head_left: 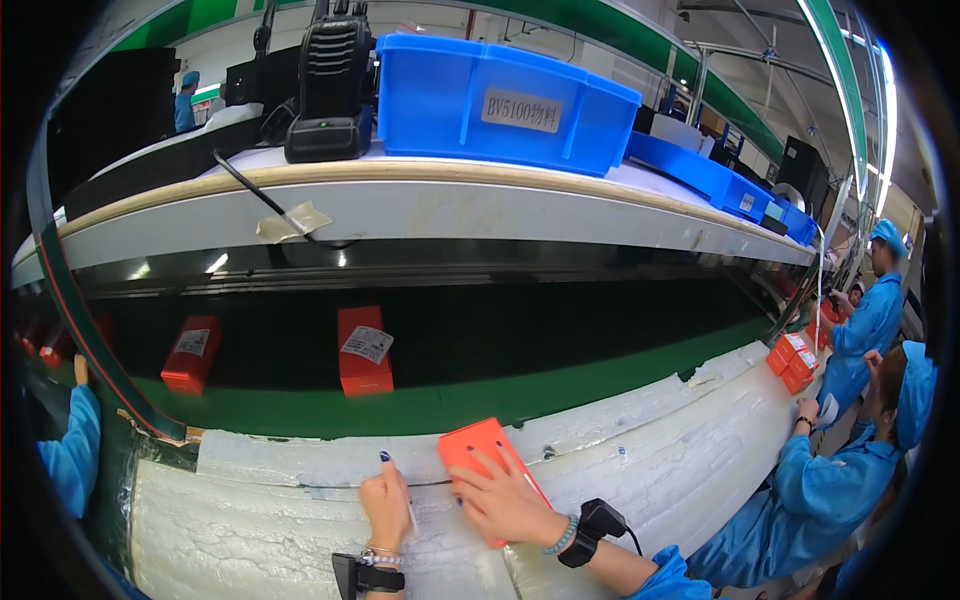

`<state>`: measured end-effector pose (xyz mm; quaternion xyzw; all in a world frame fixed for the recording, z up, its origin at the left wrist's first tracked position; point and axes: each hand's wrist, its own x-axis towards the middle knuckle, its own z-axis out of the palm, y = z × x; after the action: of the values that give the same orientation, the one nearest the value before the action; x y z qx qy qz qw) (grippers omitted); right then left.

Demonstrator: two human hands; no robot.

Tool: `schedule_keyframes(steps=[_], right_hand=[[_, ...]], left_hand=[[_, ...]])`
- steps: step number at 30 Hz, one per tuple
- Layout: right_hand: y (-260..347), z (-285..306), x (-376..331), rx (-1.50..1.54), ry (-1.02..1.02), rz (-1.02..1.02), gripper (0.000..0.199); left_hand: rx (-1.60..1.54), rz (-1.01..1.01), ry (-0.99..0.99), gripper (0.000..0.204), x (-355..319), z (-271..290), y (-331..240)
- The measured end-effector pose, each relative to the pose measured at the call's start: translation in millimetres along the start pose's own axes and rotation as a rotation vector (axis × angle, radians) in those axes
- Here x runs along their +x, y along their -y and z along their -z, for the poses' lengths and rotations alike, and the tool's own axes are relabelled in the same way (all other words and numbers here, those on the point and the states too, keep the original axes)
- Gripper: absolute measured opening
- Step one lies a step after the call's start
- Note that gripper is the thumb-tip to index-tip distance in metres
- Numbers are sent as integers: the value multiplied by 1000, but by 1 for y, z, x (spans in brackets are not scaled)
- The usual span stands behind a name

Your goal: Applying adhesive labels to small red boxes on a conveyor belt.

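Observation:
A red box [478, 437] lies at a slant on the pale, film-covered worktop [250, 510]. My right hand [510, 505] spreads over it, fingers on its upper face and thumb by its left side, holding it. Just left of the box is my left hand [385, 505], its index finger raised and the others curled in. A thin whitish sliver [413, 516] shows along that hand's right side; what it is I cannot make out. Both wrists carry bracelets and black strapped devices.
Beyond the worktop runs a dark green conveyor [270, 400] bearing a red box with a white label [365, 350] and another labelled box [190, 355]. Above is a shelf [450, 205] with a blue bin [500, 110]. Co-workers in blue [840, 490] sit right; a blue sleeve [70, 450] reaches in left.

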<state>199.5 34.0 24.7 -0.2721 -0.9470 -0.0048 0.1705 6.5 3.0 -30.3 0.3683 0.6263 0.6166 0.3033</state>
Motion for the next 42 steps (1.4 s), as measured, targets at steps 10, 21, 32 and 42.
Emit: schedule_keyframes(steps=[10,21,32,42], right_hand=[[-143,32,-95,-707,2,-598,33],[-75,-53,131,47,-102,-328,86],[-78,-85,197,-158,-263,-485,70],[10,15,16,2,-23,-467,79]], left_hand=[[465,-368,-59,62,4,-13,0],[535,-323,6,64,8,-20,17],[339,-218,-6,39,2,-19,-10],[39,-133,86,21,12,-13,-1]])
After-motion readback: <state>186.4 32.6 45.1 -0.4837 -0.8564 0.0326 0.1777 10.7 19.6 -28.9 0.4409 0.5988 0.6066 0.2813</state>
